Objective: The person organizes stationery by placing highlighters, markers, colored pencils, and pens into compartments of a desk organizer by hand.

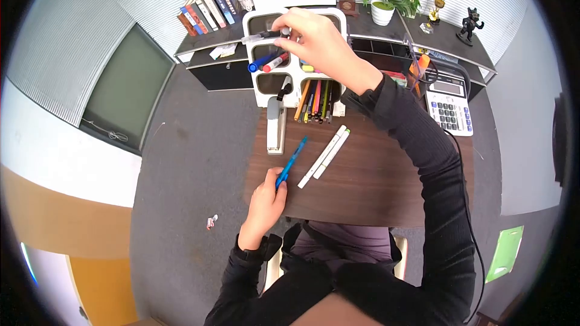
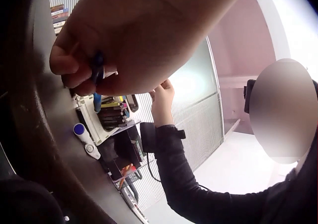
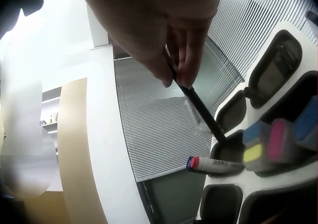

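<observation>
My right hand [image 1: 317, 39] is raised over the upper part of a white desk organizer [image 1: 341, 21]. Between its thumb and fingers it pinches a slim black pen [image 3: 201, 107]; the pen slants down, its lower end overlapping a compartment opening in the right wrist view. A blue marker [image 1: 261, 63] and a red-capped marker [image 1: 276, 61] stick out of the organizer just below. Near the table's front left edge, my left hand [image 1: 266, 202] grips a blue pen [image 1: 293, 160], which points away from me. In the left wrist view this hand hides most of the pen.
Two white markers [image 1: 324, 157] lie on the brown table [image 1: 374, 187], beside a grey-and-white stapler [image 1: 275, 127]. Colored pencils [image 1: 314, 99] fill a lower compartment. A calculator [image 1: 450, 105] is at the right, and a black cable [image 1: 465, 205] runs along the right sleeve.
</observation>
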`<action>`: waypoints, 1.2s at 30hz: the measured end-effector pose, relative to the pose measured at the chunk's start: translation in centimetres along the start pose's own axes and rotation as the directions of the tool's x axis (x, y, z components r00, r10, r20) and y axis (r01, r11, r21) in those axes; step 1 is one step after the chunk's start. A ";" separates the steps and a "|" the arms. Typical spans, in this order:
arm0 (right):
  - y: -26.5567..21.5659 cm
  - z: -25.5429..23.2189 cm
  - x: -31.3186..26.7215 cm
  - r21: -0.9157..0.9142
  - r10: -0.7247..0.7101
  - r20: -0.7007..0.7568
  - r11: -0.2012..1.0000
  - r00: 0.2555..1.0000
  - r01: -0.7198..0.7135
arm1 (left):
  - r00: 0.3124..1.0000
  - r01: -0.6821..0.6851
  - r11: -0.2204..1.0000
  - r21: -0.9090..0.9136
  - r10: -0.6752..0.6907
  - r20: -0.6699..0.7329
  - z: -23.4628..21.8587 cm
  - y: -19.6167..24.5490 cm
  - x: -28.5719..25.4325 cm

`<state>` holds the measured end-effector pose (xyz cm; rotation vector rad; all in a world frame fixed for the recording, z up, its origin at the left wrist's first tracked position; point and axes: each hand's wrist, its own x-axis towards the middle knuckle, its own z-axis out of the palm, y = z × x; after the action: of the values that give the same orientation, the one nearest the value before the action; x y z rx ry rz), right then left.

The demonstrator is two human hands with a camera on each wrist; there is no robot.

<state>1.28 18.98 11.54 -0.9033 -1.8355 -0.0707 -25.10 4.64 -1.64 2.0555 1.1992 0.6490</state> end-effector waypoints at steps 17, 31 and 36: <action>-0.6 1.4 -2.8 -0.005 -0.230 0.306 0.970 0.924 0.243 | 0.990 0.128 0.886 -0.446 -0.143 -0.001 0.6 0.0 -0.8; -0.7 5.6 -3.8 -0.239 -0.157 0.591 0.903 0.791 0.358 | 0.985 0.145 0.868 -0.475 -0.171 -0.012 -0.6 -0.8 -1.7; -6.6 -2.8 -4.4 0.233 -0.037 0.771 0.945 0.636 -0.228 | 0.982 0.161 0.855 -0.494 -0.189 -0.006 -0.5 -1.5 -1.5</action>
<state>0.16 10.60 11.46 -0.8604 -2.4786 0.7852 -26.96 4.01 -2.60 1.4917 1.0967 0.8280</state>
